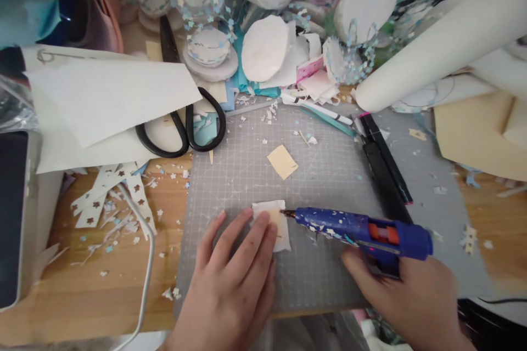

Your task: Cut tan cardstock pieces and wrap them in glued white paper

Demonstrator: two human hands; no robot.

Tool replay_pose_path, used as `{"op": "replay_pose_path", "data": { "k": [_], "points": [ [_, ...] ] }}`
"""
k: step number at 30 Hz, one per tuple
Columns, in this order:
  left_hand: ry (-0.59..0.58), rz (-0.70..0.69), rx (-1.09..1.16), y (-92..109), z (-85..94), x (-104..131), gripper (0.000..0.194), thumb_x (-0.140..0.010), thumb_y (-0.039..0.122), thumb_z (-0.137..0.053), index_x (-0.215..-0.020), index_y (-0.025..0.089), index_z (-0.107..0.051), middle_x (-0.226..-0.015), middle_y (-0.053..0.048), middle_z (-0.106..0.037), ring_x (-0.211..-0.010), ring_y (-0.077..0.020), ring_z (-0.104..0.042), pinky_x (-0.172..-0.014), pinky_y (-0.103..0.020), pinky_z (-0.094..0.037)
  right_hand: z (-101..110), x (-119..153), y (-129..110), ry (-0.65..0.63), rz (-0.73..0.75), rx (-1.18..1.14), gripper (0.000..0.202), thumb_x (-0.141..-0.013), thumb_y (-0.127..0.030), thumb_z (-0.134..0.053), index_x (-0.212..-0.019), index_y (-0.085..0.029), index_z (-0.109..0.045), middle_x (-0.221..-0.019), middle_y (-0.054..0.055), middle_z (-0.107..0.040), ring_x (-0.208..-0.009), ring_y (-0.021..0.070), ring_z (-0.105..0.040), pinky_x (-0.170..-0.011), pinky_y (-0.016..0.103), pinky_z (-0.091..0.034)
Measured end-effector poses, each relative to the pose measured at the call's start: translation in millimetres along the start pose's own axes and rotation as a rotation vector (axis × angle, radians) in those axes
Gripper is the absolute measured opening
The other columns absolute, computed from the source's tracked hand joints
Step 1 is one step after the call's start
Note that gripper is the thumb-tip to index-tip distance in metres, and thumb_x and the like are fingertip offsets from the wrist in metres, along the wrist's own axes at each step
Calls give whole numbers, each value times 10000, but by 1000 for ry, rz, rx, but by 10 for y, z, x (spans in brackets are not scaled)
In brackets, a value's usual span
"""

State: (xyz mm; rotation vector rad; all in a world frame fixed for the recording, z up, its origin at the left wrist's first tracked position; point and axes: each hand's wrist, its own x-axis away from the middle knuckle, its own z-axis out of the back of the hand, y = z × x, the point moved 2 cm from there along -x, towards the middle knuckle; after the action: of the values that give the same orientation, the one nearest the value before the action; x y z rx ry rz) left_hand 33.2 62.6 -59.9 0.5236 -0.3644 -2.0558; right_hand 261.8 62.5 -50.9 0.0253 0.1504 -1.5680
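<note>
My right hand (411, 296) grips a blue hot glue gun (333, 222) by its handle, which is partly hidden by the fingers. The gun's tip touches or hovers just over the right edge of a small white wrapped square (282, 242); I cannot tell which. A yellow paper piece lies on that square. Fingers stretched out, my left hand (236, 266) rests flat and holds the square down on the grey cutting mat (230, 186). Farther up the mat lies a loose yellow paper rectangle (282, 162).
Black-handled scissors (206, 145) lie at the upper left, partly under white paper (123, 98). Black markers (387, 159) and a large white roll (436, 38) are on the right. White discs with blue stars (209, 46) crowd the back. A white cable (148, 263) runs left.
</note>
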Motion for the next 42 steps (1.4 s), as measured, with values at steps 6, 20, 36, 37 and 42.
{"op": "replay_pose_path", "data": {
  "k": [6, 20, 36, 37, 42],
  "points": [
    [-1, 8, 19, 7, -10, -1, 395, -872, 155, -541, -1265, 128, -573, -1331, -56, -594, -1252, -284, -464, -1107, -491, -278, 15, -4, -17, 31, 83, -57, 177, -780, -346, -498, -874, -224, -585, -492, -15, -547, -441, 205, -577, -393, 270, -311],
    [6, 26, 26, 19, 9, -5, 361, -883, 150, -535, -1240, 130, -592, -1306, -45, -614, -1230, -272, -480, -1099, -479, -276, 61, 9, -31, 31, 52, -46, 189, -814, -343, -483, -898, -211, -589, -583, 15, -639, -477, 208, -624, -392, 272, -328],
    [7, 13, 38, 10, 0, -5, 380, -879, 133, -549, -1257, 107, -581, -1314, -64, -605, -1235, -287, -473, -1091, -504, -286, 79, 46, -114, -1, -72, -91, 181, -858, -307, -432, -923, -218, -575, -698, 28, -691, -600, 229, -680, -538, 301, -466],
    [4, 14, 37, 12, -1, -4, 384, -880, 134, -548, -1261, 105, -578, -1316, -64, -604, -1236, -287, -472, -1091, -506, -286, 79, 43, -117, -4, -68, -91, 178, -860, -310, -432, -920, -220, -574, -696, 28, -691, -601, 232, -680, -535, 303, -464],
    [6, 18, 30, 24, 0, -3, 381, -882, 135, -544, -1261, 107, -578, -1308, -58, -611, -1233, -279, -475, -1092, -494, -290, 90, 24, -117, -15, -46, -146, 144, -864, -302, -441, -894, -225, -559, -698, 29, -685, -618, 227, -685, -554, 301, -475]
  ]
}}
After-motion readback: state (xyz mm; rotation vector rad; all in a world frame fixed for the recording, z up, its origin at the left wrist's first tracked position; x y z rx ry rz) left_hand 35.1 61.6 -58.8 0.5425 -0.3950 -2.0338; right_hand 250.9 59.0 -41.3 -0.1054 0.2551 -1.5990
